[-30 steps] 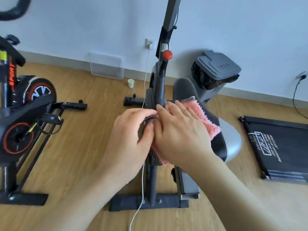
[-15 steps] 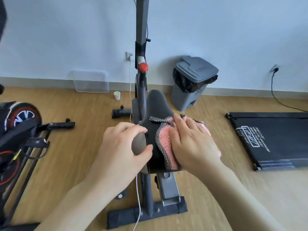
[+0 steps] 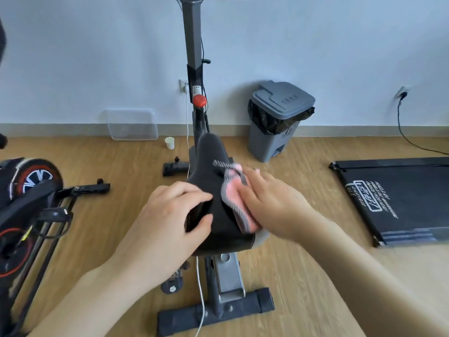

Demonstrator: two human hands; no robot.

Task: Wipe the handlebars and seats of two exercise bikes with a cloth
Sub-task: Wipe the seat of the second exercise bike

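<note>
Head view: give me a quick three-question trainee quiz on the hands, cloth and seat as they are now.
1. True or false: the right hand presses the pink cloth onto the seat.
2. The left hand: A) holds the cloth, B) grips the seat's left edge, C) hangs free?
3. Fill in: the grey bin stands on the person's ___ side of the seat.
Key: 1 true; 2 B; 3 right.
</note>
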